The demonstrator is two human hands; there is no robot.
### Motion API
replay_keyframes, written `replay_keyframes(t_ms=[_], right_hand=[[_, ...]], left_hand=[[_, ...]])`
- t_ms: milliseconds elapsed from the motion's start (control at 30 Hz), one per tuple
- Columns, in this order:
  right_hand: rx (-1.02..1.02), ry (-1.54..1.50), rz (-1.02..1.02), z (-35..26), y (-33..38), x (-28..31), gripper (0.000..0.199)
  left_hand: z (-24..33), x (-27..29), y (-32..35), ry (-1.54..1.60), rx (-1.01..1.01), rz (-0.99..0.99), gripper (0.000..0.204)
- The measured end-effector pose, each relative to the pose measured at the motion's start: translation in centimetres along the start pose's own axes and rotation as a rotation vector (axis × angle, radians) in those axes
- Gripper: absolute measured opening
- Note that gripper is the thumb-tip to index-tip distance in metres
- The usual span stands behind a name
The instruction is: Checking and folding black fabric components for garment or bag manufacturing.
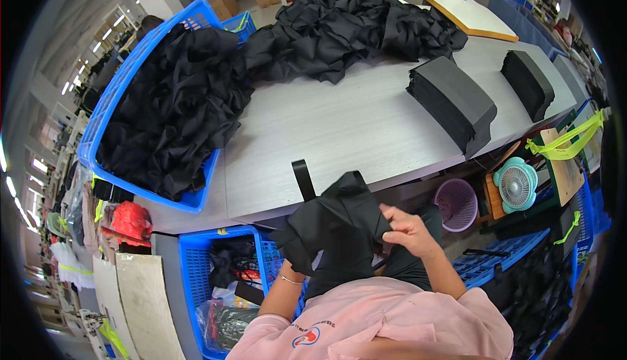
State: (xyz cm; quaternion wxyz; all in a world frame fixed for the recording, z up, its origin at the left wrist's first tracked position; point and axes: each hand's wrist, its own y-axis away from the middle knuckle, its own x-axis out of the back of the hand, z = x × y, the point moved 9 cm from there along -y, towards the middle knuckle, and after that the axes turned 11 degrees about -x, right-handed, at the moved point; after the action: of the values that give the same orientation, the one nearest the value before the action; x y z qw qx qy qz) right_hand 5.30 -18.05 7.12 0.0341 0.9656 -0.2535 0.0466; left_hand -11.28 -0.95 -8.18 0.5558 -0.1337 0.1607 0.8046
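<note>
A crumpled piece of black fabric (336, 219) hangs over my lap, in front of the table's near edge. At its right edge, the bent thumb and fingers of my right hand (410, 232) pinch the cloth. My left hand goes in under the left side of the fabric; only the wrist (291, 278) with a bracelet shows, and the fingers are hidden. A short black strap (302, 180) sticks up past the fabric over the table edge; whether it is joined to the fabric I cannot tell.
Black fabric pieces fill a tilted blue basket (153, 195) at left and heap (353, 30) across the table's (313, 125) far side. Two black stacks (454, 102) (529, 85) stand right. Below are a blue crate (189, 281), purple bin (456, 204) and small fan (517, 186).
</note>
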Motion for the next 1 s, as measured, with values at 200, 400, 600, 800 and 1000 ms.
replay_keyframes(t_ms=[200, 400, 600, 800, 1000], right_hand=[[0.100, -0.045, 0.236, -3.9, -4.5, 6.5, 0.026], [0.286, 0.471, 0.768, -0.5, -11.3, 14.8, 0.030], [0.059, 0.248, 1.062, 3.9, -2.8, 11.9, 0.026], [0.014, 0.073, 0.695, 5.0, -1.8, 3.0, 0.026], [0.262, 0.621, 0.667, 1.0, -4.4, 0.8, 0.034]], left_hand=[[2.5, 0.1, -6.2, 0.012, 0.051, 0.046, 0.054], [3.3, -6.9, -7.7, -0.050, -0.133, 0.104, 0.046], [8.2, -3.5, -3.2, -0.176, -0.333, 0.475, 0.017], [13.2, -5.4, -8.0, -0.799, -0.643, 0.369, 0.031], [12.0, -6.3, -11.0, -0.958, -0.670, 0.412, 0.026]])
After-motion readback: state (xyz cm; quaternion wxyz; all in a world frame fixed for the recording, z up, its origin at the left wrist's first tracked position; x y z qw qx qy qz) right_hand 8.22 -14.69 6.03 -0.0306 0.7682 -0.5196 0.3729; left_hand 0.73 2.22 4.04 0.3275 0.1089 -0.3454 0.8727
